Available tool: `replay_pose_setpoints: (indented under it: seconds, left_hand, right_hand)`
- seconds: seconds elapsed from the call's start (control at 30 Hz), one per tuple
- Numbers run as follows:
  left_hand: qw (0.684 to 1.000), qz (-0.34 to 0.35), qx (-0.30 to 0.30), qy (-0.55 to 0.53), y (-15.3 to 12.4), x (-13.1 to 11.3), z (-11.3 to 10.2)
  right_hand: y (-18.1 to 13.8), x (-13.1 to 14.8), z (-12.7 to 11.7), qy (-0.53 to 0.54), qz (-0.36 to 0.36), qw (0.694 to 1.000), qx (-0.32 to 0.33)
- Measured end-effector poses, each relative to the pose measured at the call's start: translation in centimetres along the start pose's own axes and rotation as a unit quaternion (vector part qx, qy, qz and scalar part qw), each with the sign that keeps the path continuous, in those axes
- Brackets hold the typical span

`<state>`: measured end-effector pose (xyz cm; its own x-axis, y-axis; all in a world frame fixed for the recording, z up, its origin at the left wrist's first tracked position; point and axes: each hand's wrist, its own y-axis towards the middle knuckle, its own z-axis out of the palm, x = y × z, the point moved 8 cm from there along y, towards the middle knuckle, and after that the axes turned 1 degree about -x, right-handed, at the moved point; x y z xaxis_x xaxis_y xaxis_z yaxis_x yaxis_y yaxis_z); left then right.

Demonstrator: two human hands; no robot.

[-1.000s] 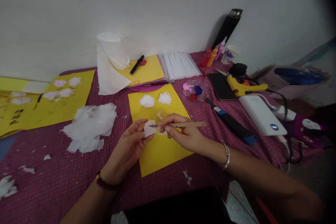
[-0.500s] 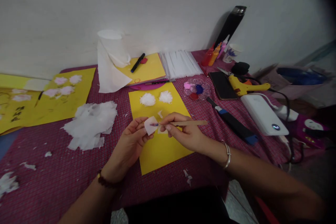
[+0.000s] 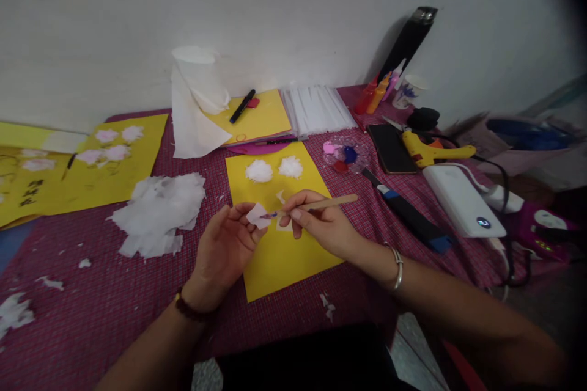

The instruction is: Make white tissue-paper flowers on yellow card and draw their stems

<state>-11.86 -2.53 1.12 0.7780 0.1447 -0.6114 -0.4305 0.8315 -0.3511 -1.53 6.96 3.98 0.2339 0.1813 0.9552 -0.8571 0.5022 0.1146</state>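
Note:
My left hand (image 3: 224,244) pinches a small white piece of tissue (image 3: 257,216) over a yellow paper sheet (image 3: 284,256). My right hand (image 3: 321,226) grips a wooden-handled paintbrush (image 3: 321,204), and its tip touches the tissue piece. Two white fluffy tissue tufts (image 3: 259,170) sit at the sheet's far end. A small scrap lies on the sheet between the tufts and my hands.
A pile of white tissue (image 3: 158,212) lies to the left. A paint palette (image 3: 343,155), glue gun (image 3: 428,149), power bank (image 3: 461,200), phone (image 3: 389,148), paint bottles (image 3: 378,95) and a cutter (image 3: 403,211) stand to the right. A tissue roll (image 3: 197,91) and yellow sheets lie behind.
The brush handle has tilted upward and both hands have shifted slightly away from me. The tissue piece has turned flatter in my left fingers.

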Motion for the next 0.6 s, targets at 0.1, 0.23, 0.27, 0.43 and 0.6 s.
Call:
replay_pose_setpoints:
  seconds: [0.1, 0.23, 0.27, 0.43, 0.6]
  left_hand:
    - [0.999, 0.022, -0.017, 0.041, -0.03, -0.05, -0.2]
    - [0.996, 0.028, -0.033, 0.084, 0.06, 0.42, -0.7]
    - [0.995, 0.032, -0.037, 0.083, 0.07, 0.4, -0.8]
    - [0.995, 0.032, -0.042, 0.09, 0.1, 0.28, -0.87]
    - [0.993, 0.027, -0.044, 0.105, 0.06, 0.26, -0.75]
  right_hand:
    - [-0.2, 0.13, 0.09, -0.014, -0.013, 1.0, -0.001]
    - [-0.45, 0.52, 0.22, -0.04, -0.031, 0.999, 0.0]
    - [-0.46, 0.59, 0.21, -0.046, -0.033, 0.998, 0.0]
    - [-0.34, 0.5, 0.18, -0.072, -0.027, 0.997, 0.002]
    - [-0.4, 0.39, 0.26, -0.097, -0.038, 0.994, 0.012]
